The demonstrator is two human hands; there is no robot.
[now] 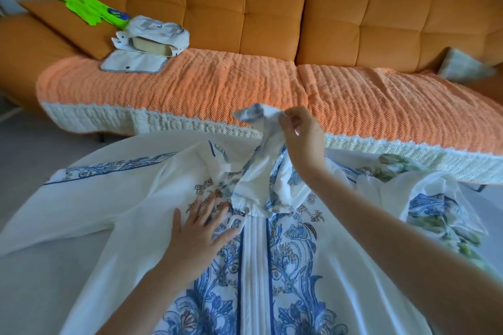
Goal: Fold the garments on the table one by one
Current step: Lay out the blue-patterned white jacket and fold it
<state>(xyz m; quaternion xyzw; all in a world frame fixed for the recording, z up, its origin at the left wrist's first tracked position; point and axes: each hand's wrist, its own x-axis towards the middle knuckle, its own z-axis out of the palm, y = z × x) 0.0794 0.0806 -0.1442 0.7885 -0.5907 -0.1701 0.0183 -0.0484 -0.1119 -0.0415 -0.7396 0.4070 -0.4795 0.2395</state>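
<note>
Garment [255,266] on table [38,288], sofa [245,8] behind

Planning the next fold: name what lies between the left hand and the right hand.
In the head view, only bunched fabric of the blue-patterned garment, between the flat left hand and the pinching right hand.

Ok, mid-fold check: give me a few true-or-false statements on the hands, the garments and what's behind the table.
1. The left hand lies flat on the blue-printed white garment. True.
2. The right hand holds nothing. False: it pinches a lifted bunch of fabric from that garment.
3. The sofa behind is grey. False: it is orange.
4. A green-printed garment lies to the right. True.
</note>
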